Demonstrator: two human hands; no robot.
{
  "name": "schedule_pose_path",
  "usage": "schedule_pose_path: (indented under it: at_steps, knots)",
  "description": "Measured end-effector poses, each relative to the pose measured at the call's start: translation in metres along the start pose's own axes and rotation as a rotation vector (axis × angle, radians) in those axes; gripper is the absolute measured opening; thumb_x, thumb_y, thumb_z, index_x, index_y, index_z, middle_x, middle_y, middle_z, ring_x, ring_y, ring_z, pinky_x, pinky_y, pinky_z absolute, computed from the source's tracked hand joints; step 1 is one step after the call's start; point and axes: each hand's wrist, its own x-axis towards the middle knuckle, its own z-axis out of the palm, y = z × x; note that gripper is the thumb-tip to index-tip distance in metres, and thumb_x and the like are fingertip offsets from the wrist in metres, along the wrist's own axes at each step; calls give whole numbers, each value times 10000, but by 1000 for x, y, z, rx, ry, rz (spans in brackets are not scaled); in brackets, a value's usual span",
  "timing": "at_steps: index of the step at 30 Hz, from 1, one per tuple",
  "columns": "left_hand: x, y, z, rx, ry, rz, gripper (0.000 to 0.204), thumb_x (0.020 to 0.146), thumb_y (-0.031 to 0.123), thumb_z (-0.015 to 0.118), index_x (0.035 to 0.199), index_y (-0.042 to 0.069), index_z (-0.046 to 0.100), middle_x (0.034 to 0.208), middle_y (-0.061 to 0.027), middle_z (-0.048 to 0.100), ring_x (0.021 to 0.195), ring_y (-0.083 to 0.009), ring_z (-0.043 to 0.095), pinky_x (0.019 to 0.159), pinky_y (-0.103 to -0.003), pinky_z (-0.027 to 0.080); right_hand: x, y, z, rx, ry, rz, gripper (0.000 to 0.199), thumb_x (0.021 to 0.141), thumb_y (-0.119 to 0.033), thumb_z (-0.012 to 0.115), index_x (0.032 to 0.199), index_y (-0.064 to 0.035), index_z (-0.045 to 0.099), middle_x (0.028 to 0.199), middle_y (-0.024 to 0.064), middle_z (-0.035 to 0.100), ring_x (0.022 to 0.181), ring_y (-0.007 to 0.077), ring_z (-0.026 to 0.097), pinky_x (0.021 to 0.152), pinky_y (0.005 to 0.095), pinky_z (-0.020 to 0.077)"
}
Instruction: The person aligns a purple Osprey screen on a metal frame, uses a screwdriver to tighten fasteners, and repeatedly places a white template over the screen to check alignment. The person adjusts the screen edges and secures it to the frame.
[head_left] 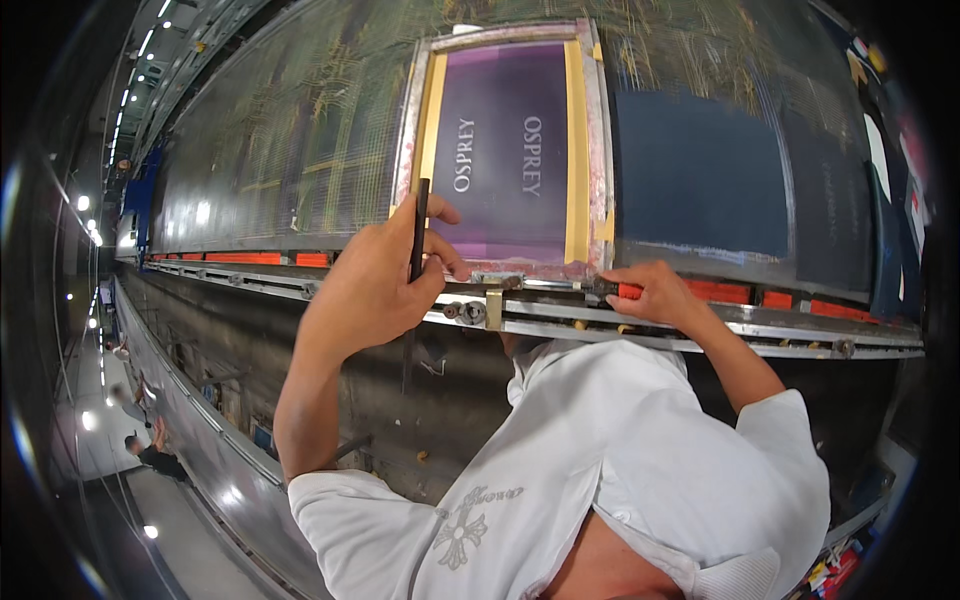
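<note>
Purple mesh (500, 100) with two lines of pale lettering is held within a stained, pale frame (599, 150), which is laid flat on a long table (250, 180), its near edge set beside a metal rail (580, 331). A black rod (419, 230) is clamped between the thumb and fingers of the left hand (370, 280) at the frame's near left corner; a red-handled tool (628, 291) is clasped by the closed right hand (657, 292) at the near right corner, its dark end turned left. Whether a fastener is met by that end cannot be told. The frame's placing is judged to be done, while its adjusting along the near edge seems unfinished. To the right, a dark blue panel (700, 180) is covered by no frame; whether work is needed there cannot be told.
</note>
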Motion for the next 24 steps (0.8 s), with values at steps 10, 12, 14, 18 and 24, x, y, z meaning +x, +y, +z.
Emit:
schedule_pose_path:
  at_steps: [10,12,14,18,24]
  knots:
    - [-35,-21,61,-575,232,37,922,990,154,637,1640,156,-18,1112,-145,724,559,-143,629,537,-274,554,-89,57,-44,846,29,378,473,709,-265,807,1074,25,731,787,65,684,557,120,616,540,238,503]
    - [-59,-9,46,-65,660,21,828,945,100,681,1628,177,221,1274,-174,635,758,-173,648,699,-314,572,-43,30,-18,1146,269,207,606,789,-355,796,1244,9,633,775,49,639,576,101,582,513,215,465]
    - [-45,-27,41,222,775,376,694,923,75,697,1545,174,407,1371,-180,539,948,-205,623,810,-341,559,4,-7,-19,1283,207,28,648,933,-413,698,1398,-16,484,865,59,608,692,107,584,549,213,444]
    - [-21,-22,65,-231,508,599,484,899,72,733,1366,164,644,1491,-167,374,1206,-262,548,940,-352,536,70,-91,-13,1477,237,-306,583,1034,-373,580,1467,-20,411,1083,95,599,874,142,580,681,284,472]
    - [-3,-24,97,-303,643,489,606,914,284,762,1384,-33,548,1467,-182,459,1253,-315,568,1021,-367,483,98,-192,22,1083,430,-385,718,1078,-549,323,1553,-11,335,1368,83,520,1149,188,572,1017,327,448]
